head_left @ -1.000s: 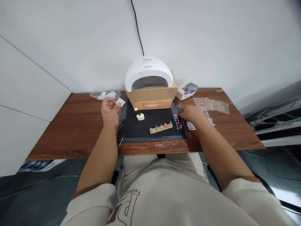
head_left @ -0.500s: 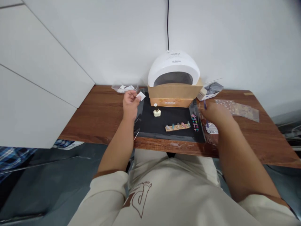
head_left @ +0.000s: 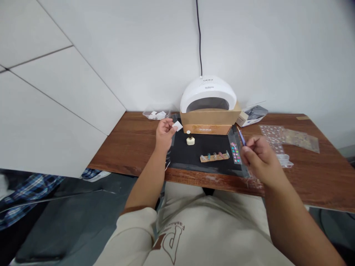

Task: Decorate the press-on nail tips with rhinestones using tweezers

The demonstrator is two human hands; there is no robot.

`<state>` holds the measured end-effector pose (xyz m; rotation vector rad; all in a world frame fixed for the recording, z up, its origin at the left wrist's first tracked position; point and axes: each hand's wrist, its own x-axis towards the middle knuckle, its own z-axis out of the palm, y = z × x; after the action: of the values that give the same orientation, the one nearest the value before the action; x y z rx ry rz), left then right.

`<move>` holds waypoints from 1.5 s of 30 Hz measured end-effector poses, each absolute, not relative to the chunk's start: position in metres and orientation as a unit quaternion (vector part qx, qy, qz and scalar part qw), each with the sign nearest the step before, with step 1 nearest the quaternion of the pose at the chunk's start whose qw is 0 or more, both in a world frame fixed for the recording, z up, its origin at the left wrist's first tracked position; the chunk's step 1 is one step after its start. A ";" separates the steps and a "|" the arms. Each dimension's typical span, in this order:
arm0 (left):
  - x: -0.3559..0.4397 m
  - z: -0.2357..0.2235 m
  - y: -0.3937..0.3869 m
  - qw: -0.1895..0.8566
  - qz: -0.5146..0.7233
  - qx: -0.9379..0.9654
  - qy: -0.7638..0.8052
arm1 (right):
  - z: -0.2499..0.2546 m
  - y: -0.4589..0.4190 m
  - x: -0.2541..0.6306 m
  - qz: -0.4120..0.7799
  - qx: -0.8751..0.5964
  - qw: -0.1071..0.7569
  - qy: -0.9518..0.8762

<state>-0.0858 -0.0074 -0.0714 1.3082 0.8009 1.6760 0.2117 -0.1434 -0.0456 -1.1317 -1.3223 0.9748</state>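
Note:
Between thumb and fingers, my left hand pinches a small white pad above the left edge of a black mat. My right hand is closed around a thin blue brush, its tip pointing up and away from me. Near the mat's middle stands a pale nail polish bottle with its cap on. In front lies a strip bearing several decorated false nails. A sheet of colourful gems rests at the mat's right side, close to my right hand.
A white nail lamp sits on cardboard boxes against the wall. Behind my left hand is a clear tray of white pads. To the right are an open box and sticker sheets; a plastic case lies partly behind my right hand.
My right hand has turned, so the brush now points up and away, and it uncovers more of the gem sheet. My left hand still holds the white pad. The whole view has shifted slightly.

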 end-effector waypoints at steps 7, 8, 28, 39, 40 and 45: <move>-0.054 -0.047 -0.080 0.428 0.641 0.576 0.273 | -0.050 -0.176 0.205 0.428 -0.403 0.556 -0.588; -0.049 -0.045 -0.088 0.429 0.639 0.580 0.266 | -0.049 -0.180 0.205 0.427 -0.398 0.552 -0.595; -0.013 -0.021 -0.164 0.480 0.555 0.593 0.332 | -0.050 -0.202 0.192 0.374 -0.387 0.419 -0.731; -0.004 -0.029 -0.178 0.486 0.585 0.582 0.288 | -0.050 -0.206 0.188 0.341 -0.399 0.413 -0.745; -0.003 -0.030 -0.179 0.487 0.590 0.579 0.283 | -0.049 -0.206 0.186 0.323 -0.401 0.418 -0.749; 0.002 -0.033 -0.182 0.493 0.597 0.576 0.263 | -0.045 -0.205 0.180 0.184 -0.410 0.469 -0.760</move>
<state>0.0017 -0.1824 -0.0333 1.3974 0.6388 1.4484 0.1800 -0.2054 -0.0450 -1.0054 -1.8626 0.4514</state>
